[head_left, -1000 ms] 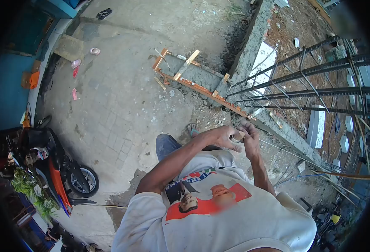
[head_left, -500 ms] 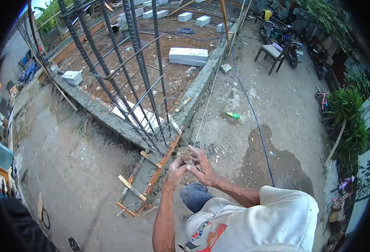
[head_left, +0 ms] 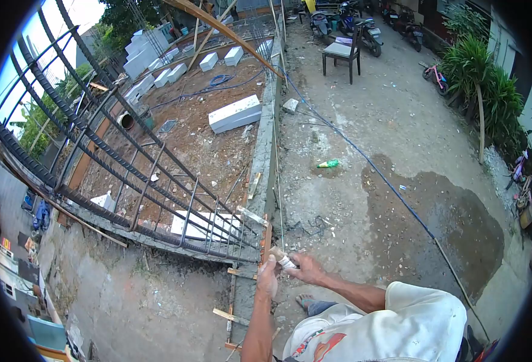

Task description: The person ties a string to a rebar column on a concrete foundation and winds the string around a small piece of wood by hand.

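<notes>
Between my hands is a small tan stick wound with white string (head_left: 286,262); its exact form is partly covered by fingers. My right hand (head_left: 308,269) is closed round its right end. My left hand (head_left: 266,279) pinches at its left end, thumb up. A thin taut string (head_left: 280,208) runs from near the hands away along the concrete beam (head_left: 266,142). Just beyond my left hand, a wooden form board (head_left: 267,238) stands against the corner of the beam.
A tall rebar cage (head_left: 148,172) leans across the left side. White blocks (head_left: 236,114) lie on the soil inside the beam. A blue hose (head_left: 362,154) crosses the ground on the right, past a wet patch (head_left: 435,223). A chair (head_left: 341,53) and motorbikes stand farther back.
The view has tilted up and turned, so the rebar slants more. My hands have moved apart slightly, and the string-wound stick now shows more clearly between them.
</notes>
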{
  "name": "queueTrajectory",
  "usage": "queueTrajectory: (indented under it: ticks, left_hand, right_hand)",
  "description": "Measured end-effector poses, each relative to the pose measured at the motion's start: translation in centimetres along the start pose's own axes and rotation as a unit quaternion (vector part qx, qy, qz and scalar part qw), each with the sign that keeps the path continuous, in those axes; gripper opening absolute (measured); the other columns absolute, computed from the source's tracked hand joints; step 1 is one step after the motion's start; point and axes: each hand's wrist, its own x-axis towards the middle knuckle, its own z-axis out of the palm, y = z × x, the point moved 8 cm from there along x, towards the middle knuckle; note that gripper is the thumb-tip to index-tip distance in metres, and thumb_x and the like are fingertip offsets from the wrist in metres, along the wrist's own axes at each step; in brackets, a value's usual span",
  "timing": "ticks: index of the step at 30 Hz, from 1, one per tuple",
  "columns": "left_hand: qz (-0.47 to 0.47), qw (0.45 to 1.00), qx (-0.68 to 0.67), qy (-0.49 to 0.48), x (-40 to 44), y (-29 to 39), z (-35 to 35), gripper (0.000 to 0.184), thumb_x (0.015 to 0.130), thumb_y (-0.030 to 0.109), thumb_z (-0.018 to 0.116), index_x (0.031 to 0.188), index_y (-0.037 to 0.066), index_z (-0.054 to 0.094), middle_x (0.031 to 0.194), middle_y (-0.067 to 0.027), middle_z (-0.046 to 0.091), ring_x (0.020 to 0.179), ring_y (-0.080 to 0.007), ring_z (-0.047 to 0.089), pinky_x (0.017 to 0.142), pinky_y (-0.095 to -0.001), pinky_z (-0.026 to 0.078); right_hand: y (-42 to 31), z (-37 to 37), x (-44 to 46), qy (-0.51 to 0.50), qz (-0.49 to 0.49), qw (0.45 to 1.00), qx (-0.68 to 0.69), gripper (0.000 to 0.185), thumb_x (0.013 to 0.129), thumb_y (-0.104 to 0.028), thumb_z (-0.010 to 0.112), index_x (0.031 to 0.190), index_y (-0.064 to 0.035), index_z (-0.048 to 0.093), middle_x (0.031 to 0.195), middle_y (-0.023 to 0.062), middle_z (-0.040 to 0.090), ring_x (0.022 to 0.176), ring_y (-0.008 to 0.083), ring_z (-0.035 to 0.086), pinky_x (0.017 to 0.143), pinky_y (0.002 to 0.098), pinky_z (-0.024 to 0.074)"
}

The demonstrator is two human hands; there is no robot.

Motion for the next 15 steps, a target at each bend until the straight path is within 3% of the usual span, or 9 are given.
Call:
queueTrajectory:
  ticks: [3,5,7,9,11,13,15]
  left_hand:
    - [-0.037,0.996,-0.075,-0.006,1.0,-0.2,-1.1,0.058,0.106,0.056,0.057,0.133,0.005,0.065,0.125,-0.0102,0.071,0.115,-0.0244,0.065,0.108,-0.0415,0.045]
    - [-0.081,0.992,-0.089,-0.029,1.2,0.9,0.2,0.061,0.105,0.058,0.057,0.136,0.005,0.063,0.129,-0.0103,0.07,0.119,-0.0247,0.064,0.109,-0.0426,0.045]
    - [-0.098,0.991,-0.082,-0.037,2.7,0.1,-0.2,0.061,0.106,0.058,0.055,0.136,0.006,0.063,0.131,-0.0105,0.069,0.12,-0.0256,0.064,0.107,-0.045,0.047]
    - [-0.116,0.989,-0.078,-0.046,3.9,-1.0,-0.3,0.06,0.107,0.058,0.053,0.136,0.007,0.062,0.132,-0.0107,0.068,0.121,-0.0264,0.064,0.104,-0.0474,0.049]
    - [-0.121,0.979,-0.157,-0.038,4.5,0.3,1.6,0.055,0.106,0.053,0.058,0.138,0.008,0.062,0.132,-0.0105,0.068,0.123,-0.0273,0.064,0.103,-0.0502,0.05]
    - [-0.149,0.979,-0.136,-0.029,5.3,0.7,2.9,0.052,0.106,0.049,0.061,0.138,0.008,0.061,0.132,-0.0097,0.068,0.124,-0.0264,0.064,0.104,-0.0518,0.052]
    - [-0.18,0.98,-0.022,-0.078,6.4,-0.6,3.4,0.05,0.106,0.046,0.061,0.137,0.006,0.061,0.127,-0.0098,0.07,0.117,-0.027,0.068,0.102,-0.0515,0.054]
  right_hand:
    - [0.7,0.5,0.1,-0.014,0.025,0.998,0.059,0.052,0.095,-0.019,0.078,0.142,-0.0035,0.061,0.105,0.0151,0.079,0.079,0.0182,0.077,0.07,0.0352,0.0596]
    - [1.4,0.4,-0.1,0.018,0.013,0.996,0.086,0.047,0.095,-0.022,0.08,0.135,-0.0034,0.062,0.096,0.0146,0.078,0.074,0.0173,0.076,0.065,0.0365,0.0591]
    - [1.3,-1.3,-0.7,0.106,-0.027,0.994,0.003,0.045,0.091,-0.035,0.083,0.117,-0.0039,0.064,0.085,0.0185,0.076,0.068,0.0367,0.075,0.066,0.0459,0.0596]
    - [0.8,-2.5,-2.0,0.149,-0.038,0.987,-0.048,0.043,0.091,-0.035,0.082,0.114,-0.0051,0.061,0.082,0.0191,0.074,0.069,0.0399,0.074,0.065,0.0492,0.0585]
    - [-0.1,-3.5,-3.5,0.189,-0.048,0.976,-0.098,0.042,0.091,-0.036,0.082,0.111,-0.0063,0.058,0.08,0.0198,0.073,0.07,0.0431,0.073,0.064,0.0525,0.0574]
    - [-0.4,-3.6,-4.6,0.188,-0.056,0.973,-0.119,0.041,0.092,-0.033,0.08,0.112,-0.0079,0.056,0.079,0.0204,0.072,0.072,0.0457,0.072,0.062,0.0568,0.0556]
    - [0.2,-3.5,-5.4,0.199,-0.052,0.973,-0.101,0.04,0.092,-0.034,0.08,0.112,-0.0078,0.056,0.078,0.0205,0.071,0.071,0.0447,0.072,0.061,0.055,0.0557]
